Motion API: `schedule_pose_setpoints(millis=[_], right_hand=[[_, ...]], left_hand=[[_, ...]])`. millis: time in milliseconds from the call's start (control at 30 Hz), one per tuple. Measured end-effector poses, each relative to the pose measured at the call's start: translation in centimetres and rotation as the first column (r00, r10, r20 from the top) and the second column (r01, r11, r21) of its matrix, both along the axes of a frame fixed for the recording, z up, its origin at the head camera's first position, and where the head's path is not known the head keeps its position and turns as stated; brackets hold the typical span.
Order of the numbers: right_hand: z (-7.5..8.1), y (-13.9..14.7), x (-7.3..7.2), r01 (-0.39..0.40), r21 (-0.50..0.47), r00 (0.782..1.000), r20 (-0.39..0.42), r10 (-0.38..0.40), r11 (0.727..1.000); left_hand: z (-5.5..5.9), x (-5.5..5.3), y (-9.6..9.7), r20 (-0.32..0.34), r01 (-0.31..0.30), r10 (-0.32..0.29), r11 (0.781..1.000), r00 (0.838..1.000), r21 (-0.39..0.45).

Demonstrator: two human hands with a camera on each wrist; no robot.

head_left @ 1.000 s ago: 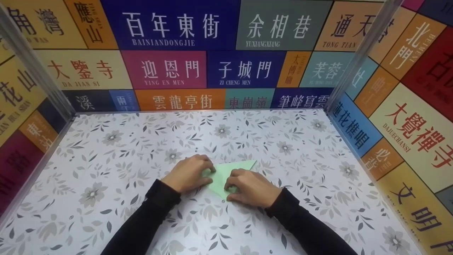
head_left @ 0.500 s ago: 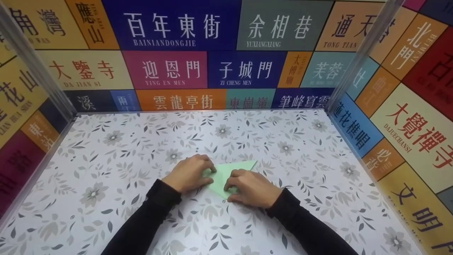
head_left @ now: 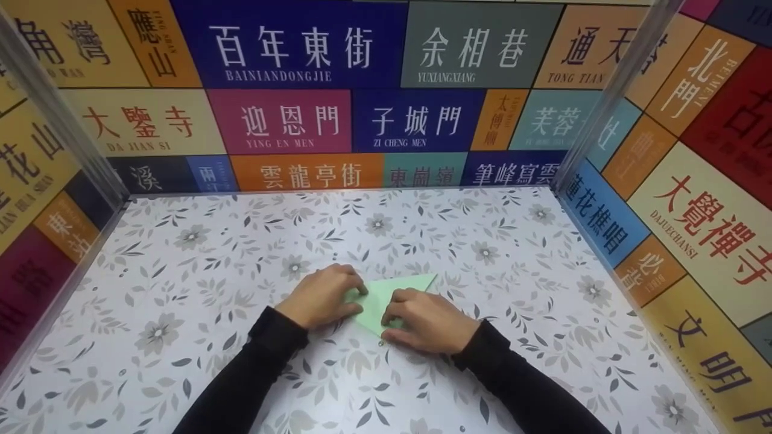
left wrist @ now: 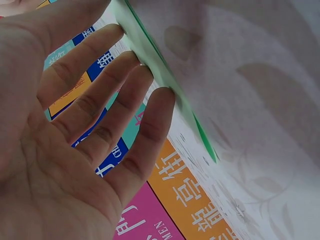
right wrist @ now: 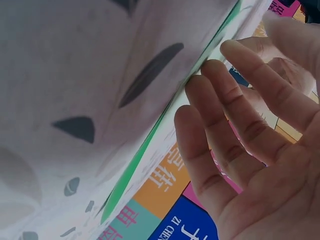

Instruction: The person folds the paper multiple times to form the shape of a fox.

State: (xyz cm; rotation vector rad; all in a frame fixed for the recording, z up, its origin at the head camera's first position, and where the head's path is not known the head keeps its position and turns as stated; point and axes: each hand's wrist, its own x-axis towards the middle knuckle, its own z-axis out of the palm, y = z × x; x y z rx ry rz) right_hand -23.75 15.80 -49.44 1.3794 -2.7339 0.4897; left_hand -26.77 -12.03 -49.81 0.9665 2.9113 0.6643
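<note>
A pale green folded sheet of paper lies on the table, its pointed corner showing at the far right. My left hand rests on its left end, fingertips and thumb touching it. On the right part of the sheet, my right hand presses with bent fingertips, the thumb near the lower corner. In the left wrist view, the fingertips meet the thin paper layer in a row, the fingers gently bent. The right wrist view has the right fingers likewise against the paper edge. Both hands cover parts of the sheet.
The tabletop bears a white covering with grey leaves and flowers. Panels of coloured signs with Chinese characters stand at the back and both sides. Clear corner posts rise at the back corners.
My right thumb has shifted slightly to the left by the paper's lower corner. My left hand and the paper stay in place.
</note>
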Motion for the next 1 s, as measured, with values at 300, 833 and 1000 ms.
schedule_pose_setpoints(millis=[300,833,1000], right_hand=[[0.01,-0.02,0.03,0.000,0.009,1.000,0.015,0.000,1.000],[-0.31,-0.64,0.02,0.026,-0.006,0.999,0.020,-0.026,1.000],[-0.50,-0.72,0.02,0.029,0.002,0.998,-0.062,-0.029,1.000]], left_hand=[[0.14,0.13,0.06,0.009,-0.004,0.004,1.000,1.000,-0.006],[0.00,0.21,0.08,-0.003,-0.003,0.003,1.000,1.000,-0.004],[0.01,0.20,0.05,-0.019,0.002,-0.002,1.000,1.000,0.003]])
